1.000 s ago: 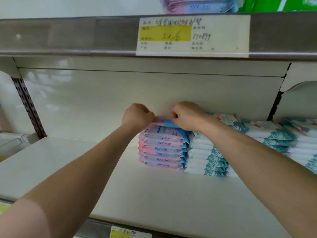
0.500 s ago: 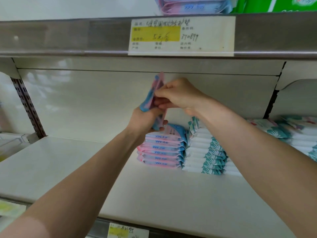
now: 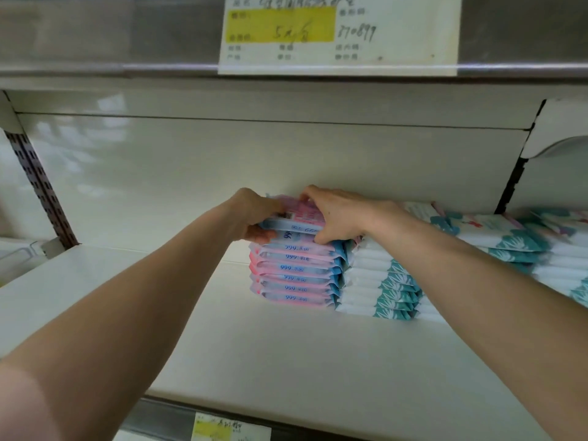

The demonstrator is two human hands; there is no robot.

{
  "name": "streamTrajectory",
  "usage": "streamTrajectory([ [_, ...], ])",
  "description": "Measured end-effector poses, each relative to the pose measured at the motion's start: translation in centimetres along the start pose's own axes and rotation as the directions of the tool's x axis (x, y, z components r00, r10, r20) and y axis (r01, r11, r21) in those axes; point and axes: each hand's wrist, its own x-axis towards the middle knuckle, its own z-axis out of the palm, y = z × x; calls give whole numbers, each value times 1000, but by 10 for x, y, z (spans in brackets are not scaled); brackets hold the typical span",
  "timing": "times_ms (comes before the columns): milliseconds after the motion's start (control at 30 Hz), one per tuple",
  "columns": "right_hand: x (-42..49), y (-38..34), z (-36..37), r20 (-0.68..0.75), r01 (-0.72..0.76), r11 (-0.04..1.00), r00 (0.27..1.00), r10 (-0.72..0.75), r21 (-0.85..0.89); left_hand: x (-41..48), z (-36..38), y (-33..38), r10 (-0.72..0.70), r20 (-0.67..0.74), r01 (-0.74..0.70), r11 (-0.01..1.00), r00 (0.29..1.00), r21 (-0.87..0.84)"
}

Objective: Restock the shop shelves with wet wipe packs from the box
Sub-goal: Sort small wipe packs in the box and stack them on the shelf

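Our grip is two-handed: left hand (image 3: 251, 216) and right hand (image 3: 337, 214) clasp the top pack (image 3: 294, 225) by its ends, long axis running between them, squarely atop the pink stack (image 3: 296, 275).

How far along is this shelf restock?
Done: a stack of pink-and-blue wet wipe packs stands on the white shelf beside white-and-teal packs. In hand: the left hand and right hand grip the top pink pack on that stack. Left: bare shelf to its left; box not in view.

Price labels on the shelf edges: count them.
2. One price label on the upper shelf rail; another on the lower shelf edge, partly cut off. More may lie outside view.
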Motion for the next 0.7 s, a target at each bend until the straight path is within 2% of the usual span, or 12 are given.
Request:
streamTrajectory([
  [100, 3, -1, 6, 20, -24, 999, 1000, 24, 35, 2, -3, -2, 107, -80, -91, 980, 991, 178],
  [233, 6, -1, 7, 16, -9, 998, 1000, 8, 64, 3, -9, -9, 271, -140, -196, 894, 952, 402],
  [300, 2, 0, 3, 76, -29, 995, 997, 22, 95, 1, -10, -9, 347, -91, -277, 860, 934, 429],
  [400, -2, 1, 1, 144, -50, 998, 989, 43, 43, -2, -10, -12, 341, 87, -341, 820, 936, 460],
  [467, -3, 1, 2, 150, -57, 997, 987, 50, 47, -3, -8, -14, 331, 134, -348, 763, 934, 544],
  [700, -2, 5, 0, 106, -68, 994, 993, 59, 83, 2, -5, -19, 341, 82, -318, 725, 936, 611],
])
